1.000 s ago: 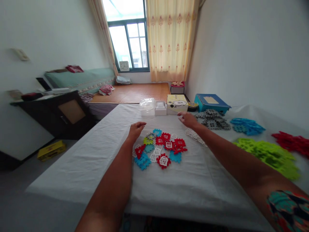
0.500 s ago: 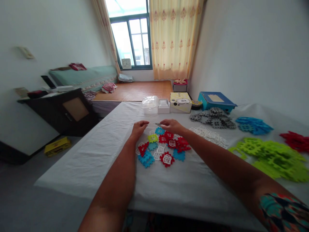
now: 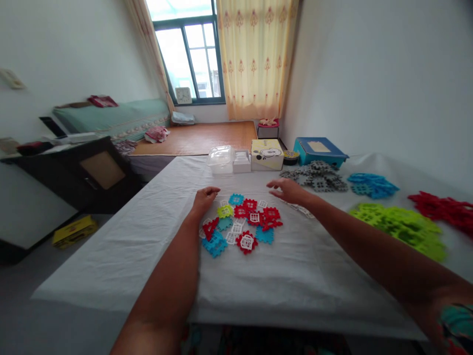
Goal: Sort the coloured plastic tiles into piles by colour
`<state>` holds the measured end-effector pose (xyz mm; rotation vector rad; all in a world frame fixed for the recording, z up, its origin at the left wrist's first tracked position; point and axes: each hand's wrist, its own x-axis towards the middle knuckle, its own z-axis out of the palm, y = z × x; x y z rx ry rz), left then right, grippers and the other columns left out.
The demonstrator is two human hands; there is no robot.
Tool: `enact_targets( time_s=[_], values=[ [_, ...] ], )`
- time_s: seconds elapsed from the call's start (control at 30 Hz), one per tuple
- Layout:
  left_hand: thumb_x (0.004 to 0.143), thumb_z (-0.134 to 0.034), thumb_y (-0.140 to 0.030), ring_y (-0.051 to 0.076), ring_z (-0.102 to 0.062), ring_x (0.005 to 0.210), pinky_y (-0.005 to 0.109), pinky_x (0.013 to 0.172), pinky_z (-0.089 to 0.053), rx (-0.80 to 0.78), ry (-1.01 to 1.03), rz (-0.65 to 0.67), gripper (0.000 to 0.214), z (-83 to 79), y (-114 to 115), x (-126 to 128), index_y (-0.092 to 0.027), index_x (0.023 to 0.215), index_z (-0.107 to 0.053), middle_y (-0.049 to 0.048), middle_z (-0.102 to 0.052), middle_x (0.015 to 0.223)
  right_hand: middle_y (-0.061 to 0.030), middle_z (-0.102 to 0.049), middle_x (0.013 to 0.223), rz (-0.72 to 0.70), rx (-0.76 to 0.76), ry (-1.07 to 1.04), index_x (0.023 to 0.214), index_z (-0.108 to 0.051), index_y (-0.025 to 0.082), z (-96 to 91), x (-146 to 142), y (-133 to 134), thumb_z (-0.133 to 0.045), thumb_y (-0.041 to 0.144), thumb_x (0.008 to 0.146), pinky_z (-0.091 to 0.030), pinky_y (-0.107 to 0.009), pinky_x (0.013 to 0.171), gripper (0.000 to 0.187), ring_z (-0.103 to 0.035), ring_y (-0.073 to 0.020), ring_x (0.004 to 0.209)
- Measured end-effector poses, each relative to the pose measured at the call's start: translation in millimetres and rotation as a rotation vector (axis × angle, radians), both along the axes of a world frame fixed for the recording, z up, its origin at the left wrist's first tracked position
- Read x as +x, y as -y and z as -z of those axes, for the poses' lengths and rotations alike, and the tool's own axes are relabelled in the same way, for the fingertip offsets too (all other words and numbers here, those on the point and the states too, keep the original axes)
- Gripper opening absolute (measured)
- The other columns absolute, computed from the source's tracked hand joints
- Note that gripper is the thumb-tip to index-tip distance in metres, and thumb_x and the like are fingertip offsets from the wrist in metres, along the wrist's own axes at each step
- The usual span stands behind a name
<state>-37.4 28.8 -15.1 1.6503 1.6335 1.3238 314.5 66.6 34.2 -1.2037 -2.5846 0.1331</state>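
My left hand (image 3: 206,198) hovers over the table just left of the mixed plastic pieces, fingers curled and drawn together. Whether anything small sits in its fingertips cannot be made out. My right hand (image 3: 287,188) is in front of the grey interlocking pieces (image 3: 325,178), fingers apart and nothing visible in them. Below and between the hands lie red toothed pieces (image 3: 272,213), blue toothed pieces (image 3: 214,245), a yellow-green piece (image 3: 225,211) and white window-shaped pieces (image 3: 237,228). My right hand and forearm partly cover a pile of white pieces (image 3: 301,209).
Along the right lie piles of blue pieces (image 3: 373,185), lime-green pieces (image 3: 401,229) and red pieces (image 3: 443,209). At the back stand a clear plastic container (image 3: 220,160), a white box (image 3: 242,162), a yellow cartoon box (image 3: 267,155) and a blue lidded box (image 3: 320,151).
My right hand has moved right, away from my left, and its fingers have spread. The small grey piece it held no longer shows there. The view has turned slightly right.
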Motion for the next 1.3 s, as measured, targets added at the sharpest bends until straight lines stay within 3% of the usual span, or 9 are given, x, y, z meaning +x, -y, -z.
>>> enact_targets(
  time_s=[0.2,0.3,0.57,0.7,0.83,0.93,1.0,1.2,1.3],
  values=[
    [0.069,-0.057,-0.025,0.02,-0.068,0.085,0.032,0.084,-0.052,-0.01,-0.019,-0.004,0.029,1.4,0.1,-0.2,-0.015,0.09,-0.074,0.0065,-0.075,0.086,-0.0104,-0.068,0.112,-0.195,-0.19,0.033,0.12,-0.064,0.019,12.1,-2.8,64.8,-0.069,0.042,0.078,-0.043,-0.038,0.091,0.048,-0.059,-0.0267,0.103],
    [0.068,-0.058,-0.028,0.02,-0.068,0.084,0.032,0.084,-0.052,-0.021,-0.05,-0.007,0.029,1.1,1.0,-1.6,-0.015,0.09,-0.074,0.0063,-0.075,0.086,-0.0093,-0.069,0.108,-0.229,-0.18,-0.092,0.114,-0.066,0.019,23.2,3.0,70.9,-0.065,0.032,0.083,-0.041,-0.038,0.095,0.034,-0.061,-0.0233,0.1],
    [0.065,-0.058,-0.036,0.019,-0.066,0.077,0.029,0.075,-0.051,-0.019,-0.061,-0.109,0.039,-3.7,8.5,-0.9,-0.013,0.093,-0.074,0.0073,-0.074,0.083,-0.0095,-0.066,0.107,-0.087,-0.288,-0.528,0.113,-0.065,0.017,44.4,3.7,67.5,-0.074,0.037,0.073,-0.051,-0.032,0.08,0.046,-0.063,-0.0197,0.094],
    [0.064,-0.059,-0.04,0.018,-0.064,0.073,0.028,0.071,-0.051,-0.029,-0.045,-0.163,0.046,-6.3,9.3,-3.0,-0.011,0.097,-0.073,0.0082,-0.073,0.086,-0.007,-0.068,0.098,-0.052,-0.259,-0.573,0.105,-0.067,0.017,24.9,7.6,75.2,-0.07,0.037,0.077,-0.051,-0.03,0.077,0.035,-0.064,-0.0167,0.085],
    [0.062,-0.06,-0.044,0.021,-0.067,0.079,0.029,0.073,-0.052,-0.075,-0.105,-0.186,0.047,-6.4,4.2,-10.8,-0.015,0.097,-0.073,0.0074,-0.074,0.087,-0.0087,-0.068,0.102,-0.085,0.034,-0.476,0.107,-0.067,0.018,-18.1,27.9,107.7,-0.07,0.037,0.078,-0.047,-0.036,0.089,0.035,-0.061,-0.0207,0.097],
    [0.062,-0.06,-0.043,0.024,-0.068,0.086,0.03,0.076,-0.052,-0.103,-0.195,-0.169,0.044,-7.7,0.8,-14.8,-0.018,0.095,-0.073,0.0058,-0.075,0.088,-0.0084,-0.066,0.112,-0.045,0.207,-0.444,0.114,-0.064,0.021,-41.8,72.7,132.1,-0.067,0.04,0.081,-0.044,-0.038,0.095,0.038,-0.057,-0.022,0.107],
    [0.062,-0.06,-0.044,0.025,-0.068,0.087,0.031,0.077,-0.052,-0.114,-0.249,-0.166,0.043,-10.1,0.9,-14.8,-0.019,0.095,-0.073,0.0051,-0.075,0.088,-0.0072,-0.066,0.113,0.103,0.279,-0.449,0.114,-0.063,0.023,-44.2,125.3,135.8,-0.065,0.041,0.082,-0.044,-0.039,0.096,0.037,-0.057,-0.0217,0.107],
    [0.062,-0.057,-0.049,0.027,-0.067,0.093,0.034,0.083,-0.051,-0.182,-0.355,-0.19,0.048,-19.1,1.9,-9.7,-0.021,0.098,-0.073,0.002,-0.075,0.089,-0.0118,-0.068,0.1,0.956,0.425,-0.314,0.108,-0.065,0.017,-5.1,339.9,114.2,-0.063,0.045,0.078,-0.048,-0.041,0.085,0.041,-0.061,-0.0254,0.09],
    [0.063,-0.055,-0.051,0.028,-0.066,0.093,0.035,0.082,-0.051,-0.201,-0.408,-0.211,0.05,-21.4,0.3,-9.5,-0.022,0.099,-0.073,0.0012,-0.075,0.09,-0.013,-0.068,0.097,1.194,0.353,-0.24,0.111,-0.064,0.016,16.9,408.8,113.2,-0.059,0.049,0.079,-0.048,-0.039,0.076,0.047,-0.06,-0.0244,0.082]
  ],
)
